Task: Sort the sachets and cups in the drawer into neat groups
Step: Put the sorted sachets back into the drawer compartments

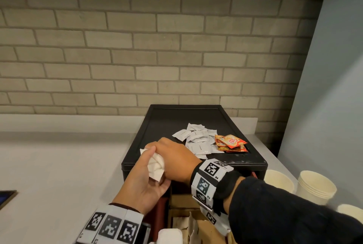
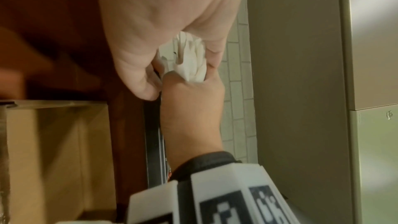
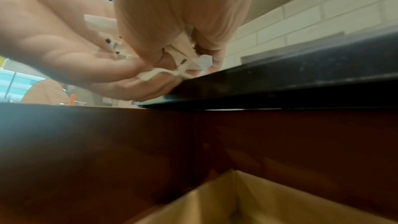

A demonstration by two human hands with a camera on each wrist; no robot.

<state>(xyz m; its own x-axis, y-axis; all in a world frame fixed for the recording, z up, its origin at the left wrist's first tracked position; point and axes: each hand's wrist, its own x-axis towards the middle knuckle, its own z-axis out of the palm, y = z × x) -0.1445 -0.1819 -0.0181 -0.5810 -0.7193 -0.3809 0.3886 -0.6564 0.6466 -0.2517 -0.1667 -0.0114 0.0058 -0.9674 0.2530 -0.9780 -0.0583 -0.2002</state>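
Both hands meet at the lower centre of the head view, at the front left corner of the black box (image 1: 231, 160). The left hand (image 1: 146, 181) lies palm up, thumb and fingers curled round a bunch of white sachets (image 1: 156, 166). The right hand (image 1: 174, 160) comes over from the right, fingers folded down onto the same bunch and gripping it from above. In the left wrist view the bunch (image 2: 191, 60) is wedged between the two hands at mid-frame. In the right wrist view the sachets (image 3: 183, 64) are pinched just above the box's front edge (image 3: 280, 81).

On the box top, centre of the head view, lies a loose pile of white sachets (image 1: 198, 138). Touching its right side is a small stack of orange sachets (image 1: 230, 143).

At the lower right of the head view stand paper cups (image 1: 314, 186) on the counter (image 1: 59, 165), just beside the box. The open drawer (image 1: 182, 202) sits at the bottom centre, below the hands, with brown paper items inside. A brick wall (image 1: 137, 57) fills the upper frame.
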